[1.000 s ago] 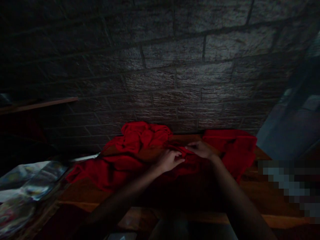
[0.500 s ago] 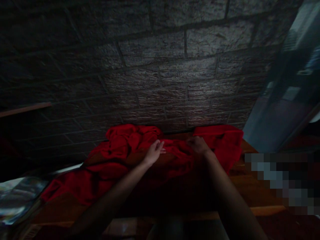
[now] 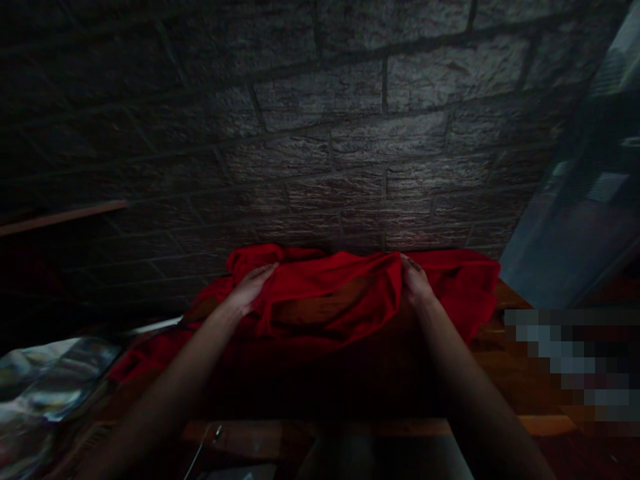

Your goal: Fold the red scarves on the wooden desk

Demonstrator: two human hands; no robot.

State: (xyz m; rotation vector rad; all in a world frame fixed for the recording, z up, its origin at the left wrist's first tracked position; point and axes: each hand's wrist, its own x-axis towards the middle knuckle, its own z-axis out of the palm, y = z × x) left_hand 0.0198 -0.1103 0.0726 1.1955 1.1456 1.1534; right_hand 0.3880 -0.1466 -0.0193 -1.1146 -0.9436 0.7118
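Note:
A length of red cloth [image 3: 325, 275] is stretched between my hands above a wooden table. My left hand [image 3: 253, 285] pinches its left end, fingers pointing right. Closed on the other end is my right hand [image 3: 416, 280], its fingers pointing up and away from me. The cloth hangs in a loop below, with brown wood showing through the middle. Whether it is a garment I cannot tell in the dim light. More red cloth [image 3: 463, 280] lies folded beside my right hand, and a rumpled red bundle [image 3: 253, 257] sits behind my left.
The wooden table [image 3: 500, 373] stands against a dark stone-block wall [image 3: 340, 153]. Clear crinkled plastic [image 3: 65, 373] lies at the left, below a small shelf [image 3: 65, 217]. A grey-blue door or panel [image 3: 565, 233] is at the right. A thin cord [image 3: 200, 443] shows below the front edge.
My hands have moved apart, the left one leftward, and the red cloth is now drawn out between them. The view has shifted slightly.

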